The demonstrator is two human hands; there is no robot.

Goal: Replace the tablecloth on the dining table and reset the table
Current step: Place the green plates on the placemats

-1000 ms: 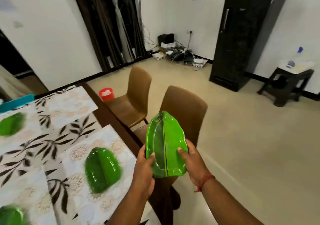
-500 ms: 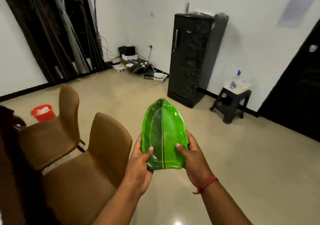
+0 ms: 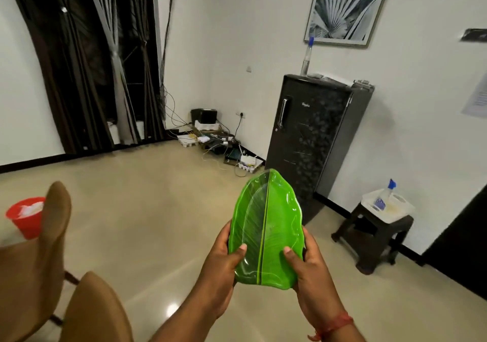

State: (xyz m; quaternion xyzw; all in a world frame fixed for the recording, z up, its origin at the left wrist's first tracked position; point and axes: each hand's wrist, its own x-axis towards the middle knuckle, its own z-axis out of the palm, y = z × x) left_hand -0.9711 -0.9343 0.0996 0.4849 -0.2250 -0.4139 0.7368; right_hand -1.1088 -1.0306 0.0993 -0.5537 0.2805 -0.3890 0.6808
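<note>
Both thumbs press down on the near end of the leaf-shaped green plate point(image 3: 266, 231), one on each side of its centre rib; the remaining fingers curl under the rim. The left hand point(image 3: 224, 260) grips the left edge and the right hand point(image 3: 313, 265) grips the right edge, so both hands are closed on the plate. The plate is held in the air, pointed tip away from the body, well above the floor point(image 3: 147, 210). The dining table is not in view.

Recommended handling for the carry (judged from this grip): keep both thumbs on top and the plate level, hold the two-handed grip until the plate is over its place setting, then lower it flat.

Count:
- Green plates: one.
- Hands: two.
- Brown chairs point(image 3: 39, 257): two, near left.
- Red bucket point(image 3: 25, 216): one, far left.
- Black refrigerator point(image 3: 311, 141): one, far right.
- Dark stool point(image 3: 374, 239): one, right, carrying a white tub point(image 3: 392, 207) and one spray bottle point(image 3: 383, 196).
</note>
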